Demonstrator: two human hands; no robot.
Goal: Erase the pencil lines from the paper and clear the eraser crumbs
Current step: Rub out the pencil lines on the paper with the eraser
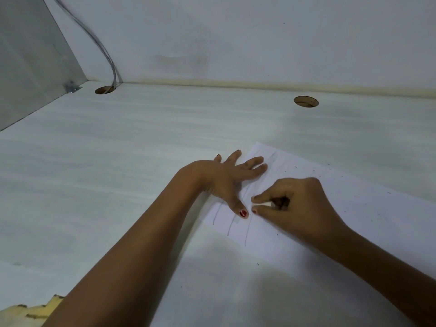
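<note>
A white sheet of paper (354,208) lies on the desk at the right. Thin pencil lines (230,226) run along its left end. My left hand (226,180) presses flat on that left end, fingers spread, thumb pointing toward me. My right hand (297,204) pinches a small white eraser (263,204) between thumb and fingers, its tip against the paper just right of my left thumb. Several dark eraser crumbs (295,167) speckle the sheet beyond my right hand.
The white desk (118,173) meets a wall at the back and a grey side panel (30,62) at the left. Two round cable holes (306,101) (105,90) sit near the back edge, a cable (103,50) running into the left one. Yellow cloth (35,312) shows at bottom left.
</note>
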